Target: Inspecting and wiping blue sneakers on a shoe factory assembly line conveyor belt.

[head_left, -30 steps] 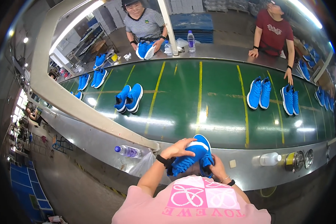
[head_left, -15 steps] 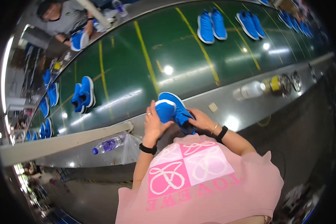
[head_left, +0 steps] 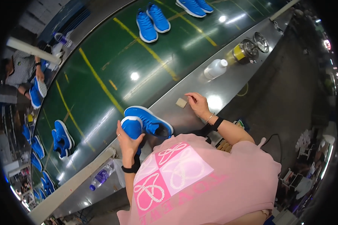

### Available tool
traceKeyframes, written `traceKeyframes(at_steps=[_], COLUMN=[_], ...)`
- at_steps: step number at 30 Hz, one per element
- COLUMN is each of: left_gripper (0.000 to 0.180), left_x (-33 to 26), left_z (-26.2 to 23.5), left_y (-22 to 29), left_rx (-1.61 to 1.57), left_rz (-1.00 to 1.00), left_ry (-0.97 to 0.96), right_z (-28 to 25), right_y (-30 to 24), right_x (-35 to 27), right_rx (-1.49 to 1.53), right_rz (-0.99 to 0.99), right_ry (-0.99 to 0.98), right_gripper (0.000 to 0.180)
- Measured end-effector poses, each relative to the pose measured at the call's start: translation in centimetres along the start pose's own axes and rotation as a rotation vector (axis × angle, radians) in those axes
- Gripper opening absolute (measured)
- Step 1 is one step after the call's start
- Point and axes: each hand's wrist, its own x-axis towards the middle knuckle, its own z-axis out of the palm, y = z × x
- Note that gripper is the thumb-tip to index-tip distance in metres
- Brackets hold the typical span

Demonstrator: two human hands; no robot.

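My left hand [head_left: 128,144] is closed around a blue shoe [head_left: 132,128], its white-edged toe turned up. Right beside it, a second blue shoe [head_left: 150,122] lies at the border of the green belt and the metal ledge, its dark opening toward me. My right hand [head_left: 199,105] is off the shoes, over the ledge, with loosely bent fingers and nothing visible in them. Just left of its fingertips lies a small beige square block [head_left: 181,102]; a narrow gap shows between them.
The green belt [head_left: 101,71] carries several pairs of blue shoes [head_left: 147,26]. On the metal ledge stand a white bottle [head_left: 215,69] and a jar with yellow [head_left: 245,51]. A pale bar [head_left: 71,183] and a purple-labelled bottle [head_left: 101,176] are at lower left. Across the belt, a person [head_left: 22,71] handles a blue shoe.
My right hand has let go of the shoe and moved right, to beside the beige block. My left hand still holds its shoe. The whole view has turned and shifted.
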Motion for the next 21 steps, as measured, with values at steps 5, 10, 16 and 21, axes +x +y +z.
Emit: traceKeyframes(at_steps=[5, 10, 16, 21], left_gripper=[0.122, 0.121, 0.121, 0.119], left_x=[0.2, 0.8, 1.2, 0.9], left_z=[-0.4, -0.3, -0.6, -1.3], left_y=[0.2, 0.3, 0.4, -0.1], left_rx=[-0.007, -0.012, -0.048, 0.028], left_rz=[-0.03, -0.026, -0.051, -0.039], left_ry=[0.001, -0.01, -0.015, -0.008], right_z=[-8.3, -22.3, -33.1, -36.5], right_y=[-2.7, 0.1, 7.8, 12.5], right_x=[5.3, 13.4, 18.8, 21.1], right_rx=[-0.263, -0.518, -0.902, -0.782], right_rz=[-0.488, -0.356, -0.177, 0.056], right_ry=[0.406, 0.796, 0.774, 0.58], right_gripper=[0.018, 0.022, 0.022, 0.029])
